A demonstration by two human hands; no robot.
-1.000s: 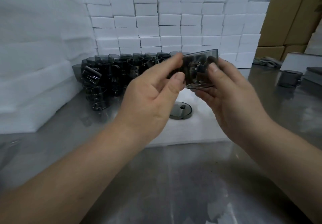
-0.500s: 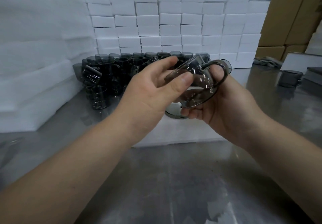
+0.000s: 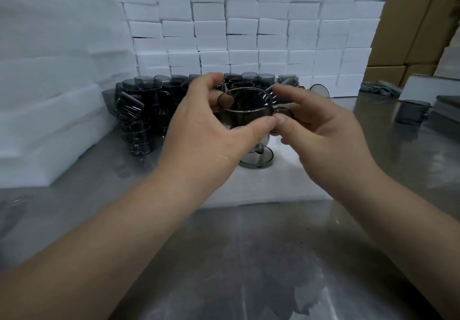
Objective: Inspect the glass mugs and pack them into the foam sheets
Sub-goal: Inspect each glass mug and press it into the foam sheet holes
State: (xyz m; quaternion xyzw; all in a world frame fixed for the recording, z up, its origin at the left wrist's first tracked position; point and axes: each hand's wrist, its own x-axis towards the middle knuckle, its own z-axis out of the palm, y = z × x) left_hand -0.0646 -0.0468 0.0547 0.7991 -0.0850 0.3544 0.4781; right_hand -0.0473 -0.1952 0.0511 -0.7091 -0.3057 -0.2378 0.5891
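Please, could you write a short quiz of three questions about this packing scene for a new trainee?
1. True or false: the left hand and the right hand together hold one glass mug.
2. What lies on the foam sheet below the held mug? A) a dark round disc B) a cardboard box C) a cloth
3. Fill in: the waiting mugs stand on the metal ____.
Key: 1 true; 2 A; 3 table.
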